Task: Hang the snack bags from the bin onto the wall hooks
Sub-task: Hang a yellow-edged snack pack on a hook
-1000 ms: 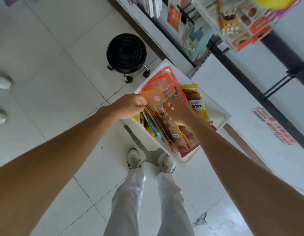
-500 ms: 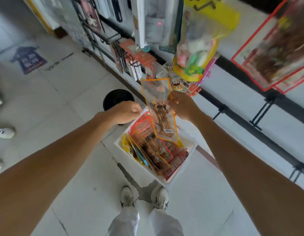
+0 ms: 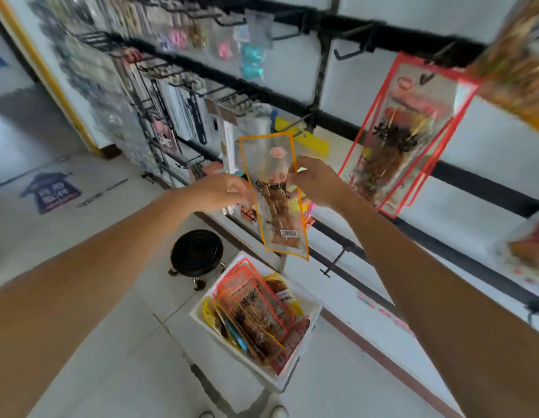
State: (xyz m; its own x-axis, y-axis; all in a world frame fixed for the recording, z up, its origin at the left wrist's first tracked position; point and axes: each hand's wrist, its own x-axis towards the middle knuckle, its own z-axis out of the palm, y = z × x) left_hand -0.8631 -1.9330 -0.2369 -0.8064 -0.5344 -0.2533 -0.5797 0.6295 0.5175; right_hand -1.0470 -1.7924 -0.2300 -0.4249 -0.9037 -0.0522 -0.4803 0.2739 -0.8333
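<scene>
Snack bag (image 3: 275, 206), clear film with an orange border and brown skewers inside, is now up at rail height, well above the white bin (image 3: 315, 309) it was just over before. My right hand (image 3: 318, 182) pinches its right edge. My left hand (image 3: 223, 190) curls at the left edge, and I cannot tell whether it grips. A red-bordered bag (image 3: 404, 131) hangs to the right.

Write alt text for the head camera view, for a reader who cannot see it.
A person's right hand pinches an orange-edged snack bag, left hand at its other edge, held up near black wall hooks. A red-edged bag hangs to the right; below, a white bin holds more bags beside a black stool.
</scene>
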